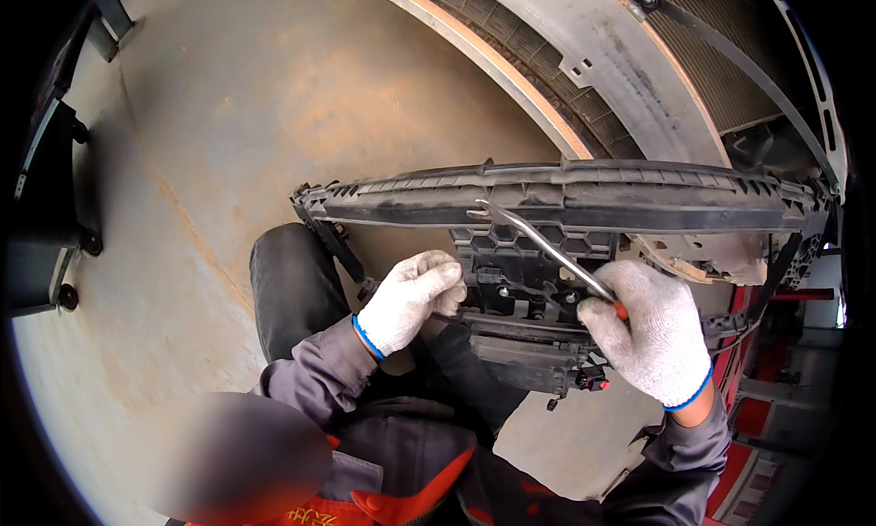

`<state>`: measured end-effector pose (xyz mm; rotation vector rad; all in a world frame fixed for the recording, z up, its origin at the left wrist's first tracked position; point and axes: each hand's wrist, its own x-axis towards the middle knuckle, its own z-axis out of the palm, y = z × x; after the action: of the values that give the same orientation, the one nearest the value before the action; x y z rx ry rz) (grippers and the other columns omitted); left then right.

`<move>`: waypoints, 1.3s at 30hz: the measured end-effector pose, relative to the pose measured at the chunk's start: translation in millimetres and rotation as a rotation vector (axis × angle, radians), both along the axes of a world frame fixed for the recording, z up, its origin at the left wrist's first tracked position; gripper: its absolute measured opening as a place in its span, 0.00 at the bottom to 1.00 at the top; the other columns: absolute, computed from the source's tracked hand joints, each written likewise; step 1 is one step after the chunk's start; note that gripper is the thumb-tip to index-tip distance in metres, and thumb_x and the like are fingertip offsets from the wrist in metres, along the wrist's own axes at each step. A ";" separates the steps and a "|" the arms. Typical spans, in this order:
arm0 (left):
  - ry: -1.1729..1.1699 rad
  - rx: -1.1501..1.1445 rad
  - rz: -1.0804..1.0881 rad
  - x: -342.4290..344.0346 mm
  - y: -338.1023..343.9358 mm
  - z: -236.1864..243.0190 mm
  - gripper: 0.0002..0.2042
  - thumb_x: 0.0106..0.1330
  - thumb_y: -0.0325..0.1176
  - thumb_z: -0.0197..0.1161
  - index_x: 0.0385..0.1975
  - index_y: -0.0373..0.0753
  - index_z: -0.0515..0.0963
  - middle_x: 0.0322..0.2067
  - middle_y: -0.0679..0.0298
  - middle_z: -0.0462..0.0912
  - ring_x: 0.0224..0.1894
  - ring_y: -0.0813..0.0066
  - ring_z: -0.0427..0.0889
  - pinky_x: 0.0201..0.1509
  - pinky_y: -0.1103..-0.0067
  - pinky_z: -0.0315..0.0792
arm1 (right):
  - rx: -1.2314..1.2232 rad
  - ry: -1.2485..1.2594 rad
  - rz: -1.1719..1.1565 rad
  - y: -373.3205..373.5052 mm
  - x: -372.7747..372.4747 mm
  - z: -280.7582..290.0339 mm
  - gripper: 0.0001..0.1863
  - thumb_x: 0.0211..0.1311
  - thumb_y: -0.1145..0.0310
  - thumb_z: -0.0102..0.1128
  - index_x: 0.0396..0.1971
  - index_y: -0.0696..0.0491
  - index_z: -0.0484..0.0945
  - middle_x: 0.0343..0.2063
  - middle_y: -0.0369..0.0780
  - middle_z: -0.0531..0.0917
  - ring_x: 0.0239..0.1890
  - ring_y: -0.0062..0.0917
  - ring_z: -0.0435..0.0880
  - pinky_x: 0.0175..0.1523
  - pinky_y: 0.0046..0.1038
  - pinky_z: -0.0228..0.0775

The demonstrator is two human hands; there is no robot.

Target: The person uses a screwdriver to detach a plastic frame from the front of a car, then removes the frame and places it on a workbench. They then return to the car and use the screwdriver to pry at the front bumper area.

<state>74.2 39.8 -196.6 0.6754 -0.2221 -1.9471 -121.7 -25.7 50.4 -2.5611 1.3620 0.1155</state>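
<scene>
My right hand [652,330], in a white knit glove with a blue cuff, is closed round the orange-red handle of a forked pry tool [557,254]. The tool's bent metal shaft points up and left, its forked tip over the long black plastic beam of a car front-end frame [639,197]. My left hand [411,302], gloved the same way, is curled closed left of the frame's black honeycomb grille [538,243]. Whatever its fingers might hold is hidden. Below the grille sits a black lower section [525,357] with a small red-marked connector [593,380].
Beyond the frame stands a car front with a curved grey metal bumper beam [639,79] and a radiator [721,33]. My bent knee [292,280] is close by the frame's left end. Wheeled black equipment [50,252] stands at the far left. Red and grey equipment [762,407] lies at right.
</scene>
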 end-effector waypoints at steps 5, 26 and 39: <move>-0.165 -0.060 0.013 -5.7 0.8 6.5 0.11 0.74 0.36 0.62 0.44 0.34 0.76 0.33 0.64 0.81 0.34 0.78 0.79 0.43 0.80 0.74 | 0.024 0.075 0.051 -5.9 15.1 -14.3 0.08 0.64 0.65 0.64 0.38 0.53 0.81 0.24 0.45 0.78 0.24 0.42 0.82 0.29 0.37 0.73; -0.834 -0.533 0.138 -1.8 -3.3 -2.6 0.11 0.70 0.36 0.63 0.42 0.34 0.83 0.38 0.54 0.82 0.42 0.57 0.83 0.48 0.70 0.77 | 0.066 0.404 0.077 -10.3 53.5 -39.0 0.05 0.55 0.69 0.65 0.23 0.54 0.81 0.20 0.45 0.79 0.25 0.41 0.82 0.30 0.37 0.73; -0.914 -0.600 0.270 4.7 -3.8 -4.5 0.09 0.66 0.35 0.66 0.37 0.35 0.82 0.33 0.54 0.83 0.37 0.54 0.83 0.43 0.67 0.77 | -0.204 0.114 0.101 4.5 71.9 -6.9 0.10 0.59 0.83 0.58 0.41 0.58 0.80 0.33 0.46 0.82 0.34 0.43 0.85 0.39 0.34 0.77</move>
<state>79.0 36.0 -201.1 1.0651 -1.1546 -1.1032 -49.8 -21.2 43.5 -2.8330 1.3470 0.1495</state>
